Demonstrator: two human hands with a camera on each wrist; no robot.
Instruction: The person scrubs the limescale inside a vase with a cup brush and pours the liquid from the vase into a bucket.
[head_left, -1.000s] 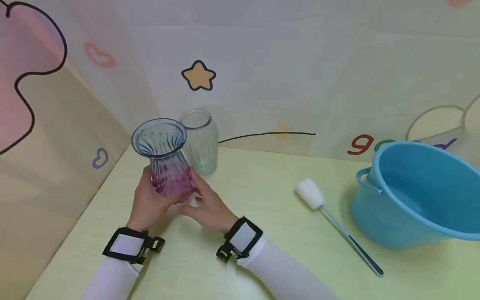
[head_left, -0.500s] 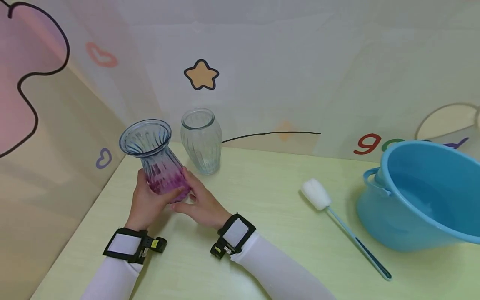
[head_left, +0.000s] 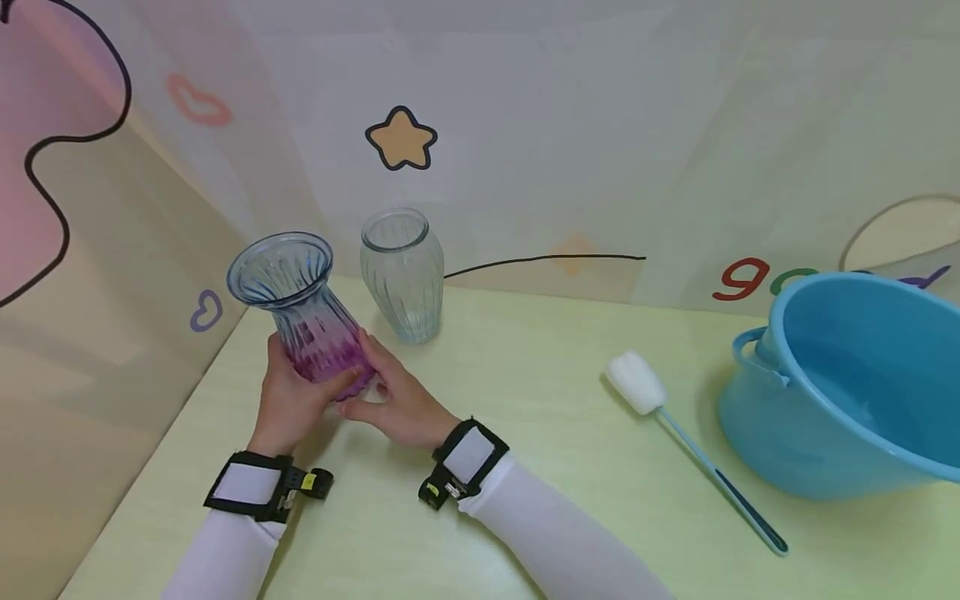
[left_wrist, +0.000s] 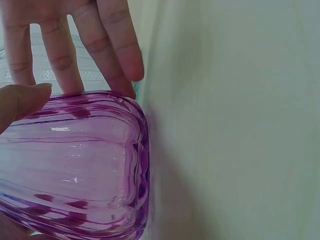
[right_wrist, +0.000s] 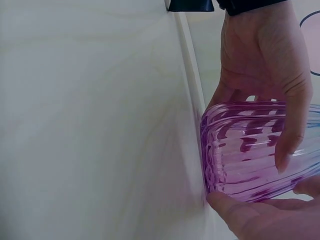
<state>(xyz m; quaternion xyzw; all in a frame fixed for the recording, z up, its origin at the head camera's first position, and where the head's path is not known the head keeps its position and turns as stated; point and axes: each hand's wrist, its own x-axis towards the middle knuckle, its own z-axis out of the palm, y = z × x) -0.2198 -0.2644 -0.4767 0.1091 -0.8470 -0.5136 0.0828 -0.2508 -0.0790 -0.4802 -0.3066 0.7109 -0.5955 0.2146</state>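
A fluted glass vase [head_left: 315, 333], blue at its flared mouth and purple at the base, leans to the left, its base close over the table. My left hand [head_left: 288, 400] grips its lower body, thumb across the front and the other fingers behind. My right hand [head_left: 397, 400] touches the right side near the base; in the left wrist view its fingers [left_wrist: 102, 42] are straight, with fingertips at the purple glass [left_wrist: 75, 160]. The right wrist view shows the left thumb over the vase [right_wrist: 245, 150] and a right fingertip at its base corner.
A clear glass vase [head_left: 405, 283] stands upright behind, near the wall. To the right, a white sponge brush [head_left: 637, 383] with a blue handle lies on the table [head_left: 540, 467], beside a large blue bucket [head_left: 780, 425]. The patterned wall [head_left: 540, 150] borders the table's back and left.
The purple-and-blue vase has shifted left and tilted further left, and both hands have moved with it. The clear vase behind now shows fully. The view has shifted slightly.
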